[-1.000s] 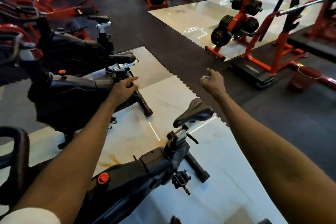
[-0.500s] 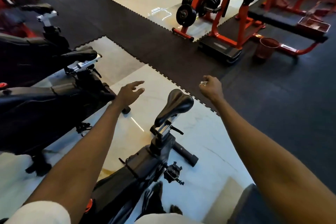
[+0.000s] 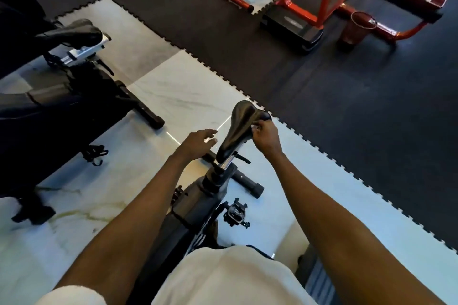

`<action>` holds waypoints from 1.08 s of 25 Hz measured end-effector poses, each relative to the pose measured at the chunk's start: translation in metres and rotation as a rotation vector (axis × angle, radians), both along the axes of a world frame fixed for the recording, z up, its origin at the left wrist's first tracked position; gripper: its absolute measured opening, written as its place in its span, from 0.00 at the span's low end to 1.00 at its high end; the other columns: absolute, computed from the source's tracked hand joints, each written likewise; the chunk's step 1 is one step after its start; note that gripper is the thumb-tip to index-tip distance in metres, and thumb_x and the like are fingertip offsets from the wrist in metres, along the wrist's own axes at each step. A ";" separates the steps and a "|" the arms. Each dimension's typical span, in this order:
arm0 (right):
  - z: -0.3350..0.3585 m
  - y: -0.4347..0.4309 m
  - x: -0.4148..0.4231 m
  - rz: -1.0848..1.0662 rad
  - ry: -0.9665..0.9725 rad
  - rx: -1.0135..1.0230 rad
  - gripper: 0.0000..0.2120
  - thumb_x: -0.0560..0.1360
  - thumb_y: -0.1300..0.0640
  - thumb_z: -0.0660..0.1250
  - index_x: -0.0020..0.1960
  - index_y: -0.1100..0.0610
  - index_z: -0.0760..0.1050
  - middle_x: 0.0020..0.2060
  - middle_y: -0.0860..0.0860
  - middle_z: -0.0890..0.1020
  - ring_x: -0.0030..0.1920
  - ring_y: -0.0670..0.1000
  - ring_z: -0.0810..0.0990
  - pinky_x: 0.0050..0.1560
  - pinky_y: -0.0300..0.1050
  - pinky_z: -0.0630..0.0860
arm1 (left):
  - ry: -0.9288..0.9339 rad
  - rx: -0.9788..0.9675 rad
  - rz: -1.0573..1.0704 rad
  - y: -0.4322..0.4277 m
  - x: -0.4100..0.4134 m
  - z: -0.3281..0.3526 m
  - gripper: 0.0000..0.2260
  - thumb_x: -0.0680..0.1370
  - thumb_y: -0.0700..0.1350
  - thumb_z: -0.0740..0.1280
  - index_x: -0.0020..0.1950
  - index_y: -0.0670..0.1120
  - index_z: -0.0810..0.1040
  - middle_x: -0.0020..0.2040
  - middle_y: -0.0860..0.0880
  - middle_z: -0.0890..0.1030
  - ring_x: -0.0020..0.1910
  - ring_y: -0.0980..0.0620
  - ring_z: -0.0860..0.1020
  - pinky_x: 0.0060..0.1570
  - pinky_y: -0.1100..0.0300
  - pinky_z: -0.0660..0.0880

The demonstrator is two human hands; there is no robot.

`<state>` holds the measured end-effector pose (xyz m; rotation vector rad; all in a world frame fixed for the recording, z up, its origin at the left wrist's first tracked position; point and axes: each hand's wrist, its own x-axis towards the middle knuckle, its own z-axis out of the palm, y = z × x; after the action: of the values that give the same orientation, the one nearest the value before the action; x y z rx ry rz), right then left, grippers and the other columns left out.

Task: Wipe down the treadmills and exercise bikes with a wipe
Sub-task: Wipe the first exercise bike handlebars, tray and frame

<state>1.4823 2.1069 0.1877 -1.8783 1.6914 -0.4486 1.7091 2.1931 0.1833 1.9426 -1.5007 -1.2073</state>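
Saddle (image 3: 238, 129): right grip (image 3: 266, 135) pinches wipe (image 3: 253, 127) against it; left grip (image 3: 197, 142) open, beside. Risk: tiny wipe may slip, leaving nose unwiped.

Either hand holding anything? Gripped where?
The right hand pinches a small white wipe, mostly hidden in its curled fingers, at the right edge of the saddle; left hand holds nothing.

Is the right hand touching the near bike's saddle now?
Touching. The head view shows the right hand, fingers curled, against the right edge of the saddle, with a scrap of white wipe pinched in them and no gap visible.
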 end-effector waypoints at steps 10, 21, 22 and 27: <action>-0.032 0.046 0.030 0.214 -0.031 -0.122 0.11 0.78 0.62 0.67 0.58 0.61 0.82 0.55 0.57 0.81 0.54 0.55 0.81 0.60 0.48 0.77 | 0.191 -0.022 0.109 0.045 -0.024 -0.031 0.17 0.81 0.42 0.67 0.71 0.46 0.77 0.59 0.48 0.83 0.55 0.56 0.78 0.53 0.68 0.70; -0.031 0.082 0.048 0.302 -0.073 -0.109 0.09 0.78 0.61 0.69 0.57 0.60 0.83 0.56 0.54 0.81 0.54 0.52 0.80 0.59 0.43 0.77 | 0.243 -0.055 0.394 0.060 -0.005 -0.060 0.08 0.82 0.45 0.65 0.59 0.52 0.82 0.54 0.54 0.83 0.53 0.59 0.79 0.50 0.71 0.73; -0.033 0.086 0.048 0.343 -0.064 -0.116 0.10 0.78 0.62 0.69 0.58 0.62 0.82 0.56 0.56 0.81 0.56 0.53 0.80 0.60 0.42 0.76 | 0.241 -0.055 0.423 0.060 -0.001 -0.061 0.08 0.82 0.44 0.65 0.59 0.51 0.82 0.55 0.54 0.83 0.53 0.58 0.79 0.51 0.71 0.73; -0.040 0.096 0.043 0.352 -0.101 -0.146 0.11 0.78 0.61 0.70 0.60 0.60 0.81 0.57 0.55 0.80 0.57 0.50 0.79 0.60 0.35 0.74 | 0.333 -0.067 0.381 0.050 -0.002 -0.060 0.10 0.82 0.43 0.65 0.61 0.50 0.83 0.57 0.53 0.84 0.58 0.56 0.80 0.58 0.64 0.76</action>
<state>1.5250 2.2033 0.1479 -2.1646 1.2571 -0.5229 1.7070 2.2431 0.1228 1.7722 -0.9407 -1.2135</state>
